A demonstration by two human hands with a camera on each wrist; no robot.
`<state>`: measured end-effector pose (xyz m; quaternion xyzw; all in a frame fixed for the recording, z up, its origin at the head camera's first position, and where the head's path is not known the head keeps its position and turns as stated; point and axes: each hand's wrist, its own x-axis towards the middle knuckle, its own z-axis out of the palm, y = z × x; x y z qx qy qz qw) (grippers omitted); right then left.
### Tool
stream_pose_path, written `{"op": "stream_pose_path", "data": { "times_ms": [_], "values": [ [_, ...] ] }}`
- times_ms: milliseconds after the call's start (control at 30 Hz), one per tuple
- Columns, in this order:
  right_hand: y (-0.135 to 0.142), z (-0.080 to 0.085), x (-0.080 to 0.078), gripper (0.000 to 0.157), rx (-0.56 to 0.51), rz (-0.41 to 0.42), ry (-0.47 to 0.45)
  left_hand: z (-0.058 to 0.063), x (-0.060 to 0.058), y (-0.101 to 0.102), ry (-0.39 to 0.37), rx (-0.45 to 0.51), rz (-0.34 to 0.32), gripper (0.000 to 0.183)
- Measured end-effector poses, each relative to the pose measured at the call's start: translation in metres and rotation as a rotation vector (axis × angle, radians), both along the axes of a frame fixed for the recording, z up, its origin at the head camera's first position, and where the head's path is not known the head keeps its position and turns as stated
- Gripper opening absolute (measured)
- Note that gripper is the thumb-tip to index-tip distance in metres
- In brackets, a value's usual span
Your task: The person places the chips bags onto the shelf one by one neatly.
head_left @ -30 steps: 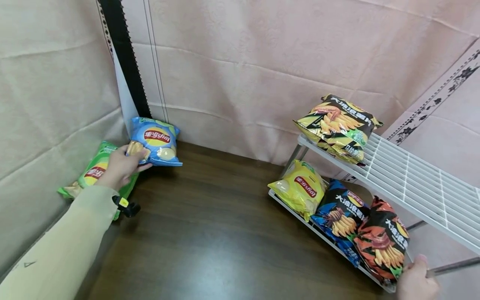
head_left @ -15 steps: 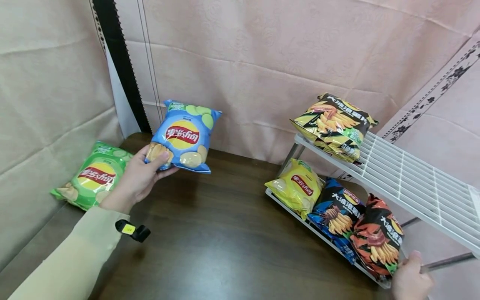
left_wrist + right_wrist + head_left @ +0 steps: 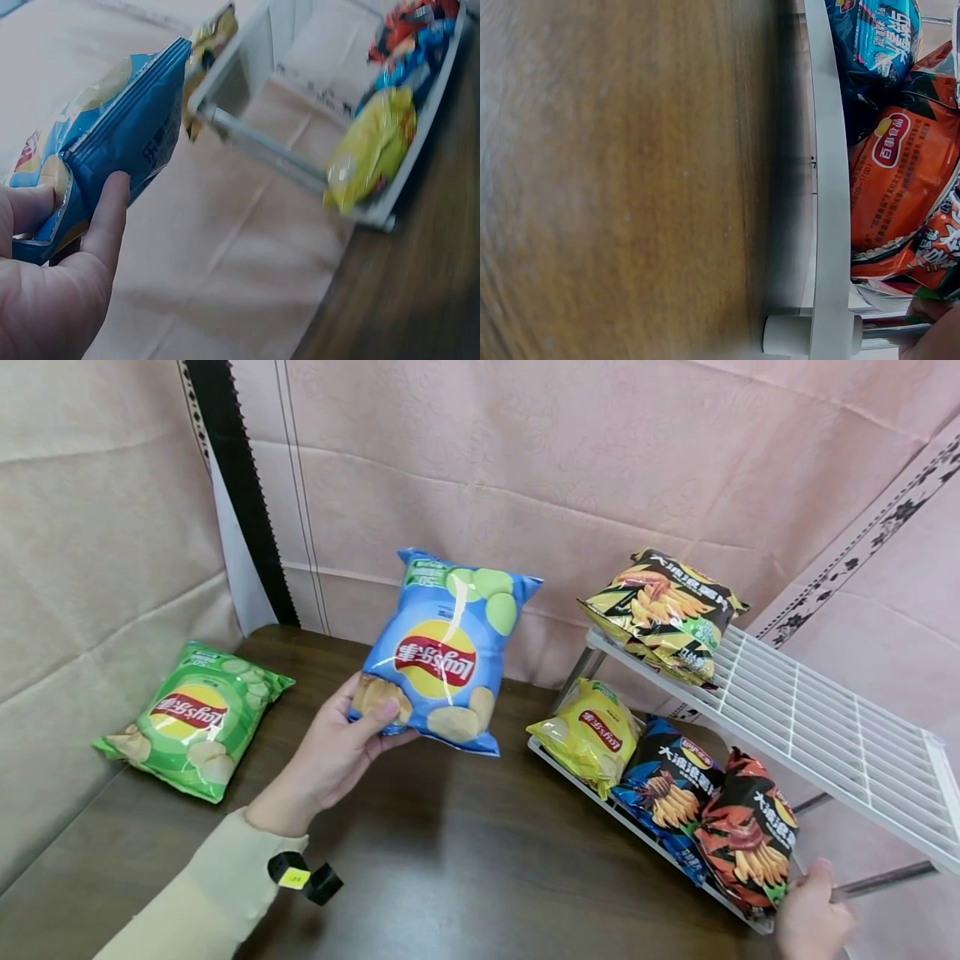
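My left hand (image 3: 341,752) pinches a blue bag of Lay's chips (image 3: 450,643) by its lower left corner, thumb on the front. The bag is up off the table, and in the left wrist view the fingers (image 3: 109,217) lie along its back. My right hand (image 3: 813,914) grips the metal post (image 3: 885,881) at the near end of a white two-level wire rack (image 3: 862,727). Close by that hand, a red-and-black chip bag (image 3: 750,835) sits on the lower shelf. A green Lay's bag (image 3: 195,718) lies on the table at the left.
On the lower shelf are also a yellow chip bag (image 3: 592,735) and a dark blue one (image 3: 671,793). A black-and-yellow chip bag (image 3: 667,610) lies at the far end of the upper shelf. Pink cloth (image 3: 480,460) hangs behind the brown table (image 3: 465,852).
My left hand has lifted the blue chip bag from beside the green bag and carried it rightward, towards the rack. My right hand stays on the rack post.
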<state>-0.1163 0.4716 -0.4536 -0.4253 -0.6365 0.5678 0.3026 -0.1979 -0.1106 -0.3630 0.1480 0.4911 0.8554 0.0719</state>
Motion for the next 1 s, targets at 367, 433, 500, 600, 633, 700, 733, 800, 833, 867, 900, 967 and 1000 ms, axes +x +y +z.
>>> {"op": "stream_pose_path", "data": {
  "times_ms": [367, 433, 500, 600, 633, 700, 733, 800, 833, 867, 900, 967, 1000],
  "values": [
    [0.002, 0.000, 0.002, 0.057, 0.008, -0.011, -0.035, 0.018, 0.017, 0.074, 0.129, 0.067, -0.218, 0.047],
    [0.002, 0.000, 0.002, 0.057, 0.008, -0.005, -0.049, 0.023, 0.019, 0.085, 0.150, 0.063, -0.242, 0.048],
    [0.001, 0.000, 0.001, 0.058, 0.019, 0.002, -0.059, 0.028, 0.021, 0.095, 0.169, 0.051, -0.261, 0.048],
    [0.000, -0.001, 0.000, 0.058, 0.031, 0.005, -0.044, 0.037, 0.021, 0.111, 0.194, 0.044, -0.292, 0.047],
    [0.000, -0.001, 0.000, 0.059, 0.036, 0.006, -0.037, 0.040, 0.021, 0.117, 0.202, 0.040, -0.301, 0.046],
    [0.000, -0.001, -0.001, 0.058, 0.040, 0.003, -0.030, 0.046, 0.020, 0.131, 0.208, 0.033, -0.314, 0.045],
    [0.001, -0.001, 0.000, 0.058, 0.038, 0.005, -0.029, 0.048, 0.019, 0.138, 0.212, 0.035, -0.322, 0.045],
    [0.001, -0.001, 0.000, 0.058, 0.033, 0.006, -0.030, 0.053, 0.018, 0.154, 0.210, 0.040, -0.337, 0.046],
    [0.001, -0.001, 0.001, 0.058, 0.030, 0.005, -0.033, 0.055, 0.017, 0.161, 0.205, 0.042, -0.344, 0.046],
    [0.001, 0.000, 0.001, 0.058, 0.031, 0.008, -0.041, 0.057, 0.017, 0.169, 0.198, 0.044, -0.350, 0.047],
    [0.001, 0.000, 0.002, 0.057, 0.028, 0.010, -0.040, 0.060, 0.016, 0.176, 0.190, 0.049, -0.356, 0.048],
    [0.000, 0.000, 0.002, 0.057, 0.025, 0.007, -0.034, 0.065, 0.015, 0.189, 0.178, 0.058, -0.364, 0.050],
    [0.000, 0.000, 0.002, 0.056, 0.021, 0.006, -0.030, 0.068, 0.015, 0.197, 0.170, 0.064, -0.368, 0.051]
  ]
}}
